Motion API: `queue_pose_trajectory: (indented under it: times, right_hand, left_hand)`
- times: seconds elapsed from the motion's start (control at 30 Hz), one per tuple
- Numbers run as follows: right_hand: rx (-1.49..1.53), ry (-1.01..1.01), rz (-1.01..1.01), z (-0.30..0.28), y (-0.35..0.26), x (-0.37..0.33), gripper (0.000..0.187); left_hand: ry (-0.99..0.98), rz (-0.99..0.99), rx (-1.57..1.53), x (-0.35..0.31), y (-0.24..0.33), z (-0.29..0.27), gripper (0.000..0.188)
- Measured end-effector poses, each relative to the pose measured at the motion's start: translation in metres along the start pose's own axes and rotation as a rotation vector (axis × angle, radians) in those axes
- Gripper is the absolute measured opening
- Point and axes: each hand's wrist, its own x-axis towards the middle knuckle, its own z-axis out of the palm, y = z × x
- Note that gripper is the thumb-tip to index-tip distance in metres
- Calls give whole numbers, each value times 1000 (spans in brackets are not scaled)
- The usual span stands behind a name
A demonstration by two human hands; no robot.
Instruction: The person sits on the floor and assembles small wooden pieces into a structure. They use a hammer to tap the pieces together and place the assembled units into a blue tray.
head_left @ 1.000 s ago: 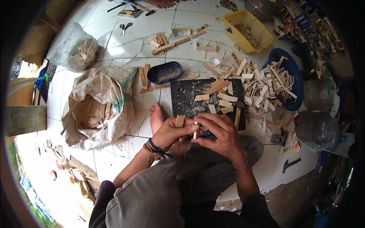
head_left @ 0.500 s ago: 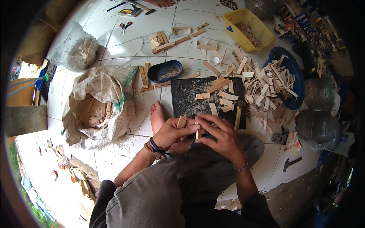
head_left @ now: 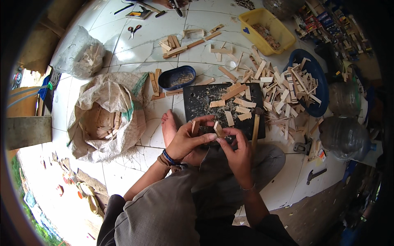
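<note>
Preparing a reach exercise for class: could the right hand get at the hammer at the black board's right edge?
Probably yes: the hammer lies close beside the right hand, with nothing visible between them, though it holds a small wood piece it may need to release.

cracked white tile floor, bright daylight at lower left

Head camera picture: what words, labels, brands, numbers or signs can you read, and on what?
None can be read.
Coloured items, upper right: too small and blurred.
Orange-white scrap, right: too small.
Wooden piece in the right hand: no writing I can make out.
</note>
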Motion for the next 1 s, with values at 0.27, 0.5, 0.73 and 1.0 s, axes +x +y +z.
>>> queue_pose_trajectory:
  times: [0.27,0.5,0.73,1.0]
  right_hand:
    - [-339,47,-144,-9,29,3,25]
    - [535,-128,285,-14,13,4,32]
    - [837,-135,347,-21,-1,6,20]
    - [539,-30,339,-17,-6,3,16]
  left_hand:
    - [95,-84,-261,8,0,-9,61]
    - [47,323,203,12,-15,-2,42]
    - [-109,414,346,8,-14,-2,35]
    - [-85,363,349,7,-23,-4,37]
